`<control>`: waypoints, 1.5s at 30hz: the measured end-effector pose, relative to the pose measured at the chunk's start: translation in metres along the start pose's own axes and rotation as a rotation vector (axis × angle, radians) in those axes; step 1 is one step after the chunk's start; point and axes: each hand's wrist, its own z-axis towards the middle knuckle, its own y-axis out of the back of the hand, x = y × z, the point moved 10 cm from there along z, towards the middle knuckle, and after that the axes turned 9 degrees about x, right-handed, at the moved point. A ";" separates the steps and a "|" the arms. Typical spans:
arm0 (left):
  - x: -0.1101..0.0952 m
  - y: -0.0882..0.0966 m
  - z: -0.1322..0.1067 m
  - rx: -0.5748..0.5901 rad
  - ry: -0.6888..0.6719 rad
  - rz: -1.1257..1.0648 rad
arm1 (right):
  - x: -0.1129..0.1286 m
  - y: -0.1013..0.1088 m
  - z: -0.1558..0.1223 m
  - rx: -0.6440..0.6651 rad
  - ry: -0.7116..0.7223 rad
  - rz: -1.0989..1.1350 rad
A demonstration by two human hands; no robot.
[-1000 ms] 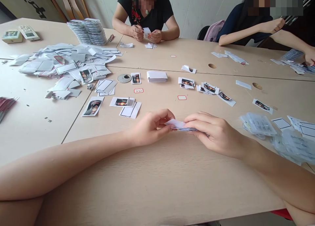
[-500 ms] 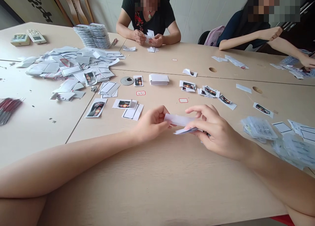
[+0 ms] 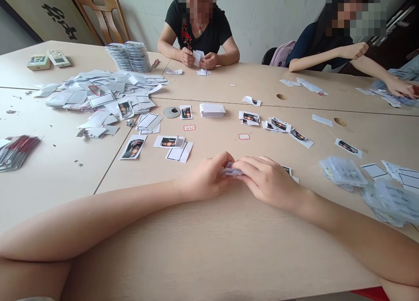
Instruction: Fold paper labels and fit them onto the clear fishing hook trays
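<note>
Okay, left hand (image 3: 206, 177) and right hand (image 3: 270, 178) are closed in together, both pinching a small folded white paper piece (image 3: 231, 171) at the middle, over the bench (image 3: 209, 248), partly hidden by fingers. Printed card (image 3: 132, 147) and black-outlined white card (image 3: 179, 152) lie at 10 to 11 o'clock from the hands; stack of blank white cards (image 3: 212, 110) about 12; clear plastic packs of cards (image 3: 343, 171) at 3; big loose heap of white paper offcuts (image 3: 98, 98) at 10. Across the bench at 12, co-worker's hands (image 3: 198, 58) hold white paper.
</note>
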 end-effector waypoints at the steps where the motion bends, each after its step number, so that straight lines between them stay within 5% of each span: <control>1: 0.003 0.001 0.000 -0.020 0.016 0.033 | -0.001 0.000 0.000 -0.014 -0.003 0.003; 5: 0.014 0.006 0.001 -0.073 0.082 0.093 | -0.012 0.002 -0.002 -0.026 -0.061 -0.022; 14: 0.012 0.012 0.000 -0.092 0.086 0.102 | -0.033 -0.014 -0.012 0.246 -0.263 -0.118; 23: 0.014 0.009 0.002 -0.096 0.087 0.043 | -0.012 -0.006 -0.005 -0.003 -0.106 -0.113; 37: 0.018 0.003 0.005 -0.066 0.064 -0.143 | 0.004 -0.020 -0.001 0.061 -0.034 -0.089; 45: 0.016 -0.002 0.008 -0.066 0.032 -0.120 | 0.011 -0.004 -0.002 -0.214 0.046 0.264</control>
